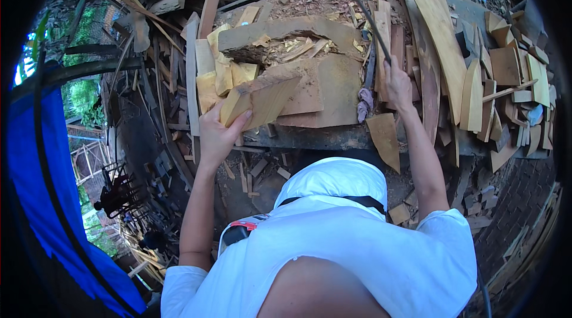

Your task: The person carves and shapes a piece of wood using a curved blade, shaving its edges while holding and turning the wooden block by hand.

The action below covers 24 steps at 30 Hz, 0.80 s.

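My left hand (223, 130) grips the end of a thick tan wooden board (265, 94), thumb on its side, tilting it over a flat piece of wood (330, 92) on the bench. My right hand (398, 86) is closed on the handle of a long, thin dark blade (369, 23) that points up and away from me. Behind the board lies a rough block (325, 35) with a hollow full of chips and shavings. Pale offcuts (205, 56) are piled left of it. A crumpled purple cloth (364, 103) sits near my right wrist.
Long planks (435, 56) and a heap of short offcuts (506, 68) crowd the bench's right side. Strips and scrap surround the left and far edges. Scraps lie on the floor (250, 181) below. A blue tarp (42, 187) hangs at far left, with greenery beyond.
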Tool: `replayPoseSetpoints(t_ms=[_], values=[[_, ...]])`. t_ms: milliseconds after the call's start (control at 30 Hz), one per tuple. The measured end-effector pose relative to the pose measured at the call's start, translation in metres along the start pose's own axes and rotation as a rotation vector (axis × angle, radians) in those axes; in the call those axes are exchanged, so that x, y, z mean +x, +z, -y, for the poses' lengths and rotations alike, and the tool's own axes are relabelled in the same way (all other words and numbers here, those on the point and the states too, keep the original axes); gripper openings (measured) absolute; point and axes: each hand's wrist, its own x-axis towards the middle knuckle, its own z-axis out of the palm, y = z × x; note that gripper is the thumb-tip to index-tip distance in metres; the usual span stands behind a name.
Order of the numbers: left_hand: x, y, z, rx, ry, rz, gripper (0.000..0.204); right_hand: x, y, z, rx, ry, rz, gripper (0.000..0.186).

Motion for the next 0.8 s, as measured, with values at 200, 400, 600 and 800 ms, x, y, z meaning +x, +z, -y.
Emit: replayPoseSetpoints(t_ms=[200,400,600,800], values=[[0.027,-0.024,-0.015,0.011,0.055,0.115,0.033,-0.014,0.000,0.041,0.120,-0.036,0.067,0.024],[0.020,-0.025,0.001,0.167,0.060,0.062,0.036,-0.031,0.018,0.091,0.373,-0.015,0.294,0.051],[0.011,-0.007,0.020,0.133,0.071,0.053,0.037,-0.023,0.059,0.110,0.360,-0.034,0.425,0.048],[0.019,-0.007,0.016,0.137,0.044,0.012,0.038,0.019,0.042,0.127,0.638,-0.031,0.463,0.032]])
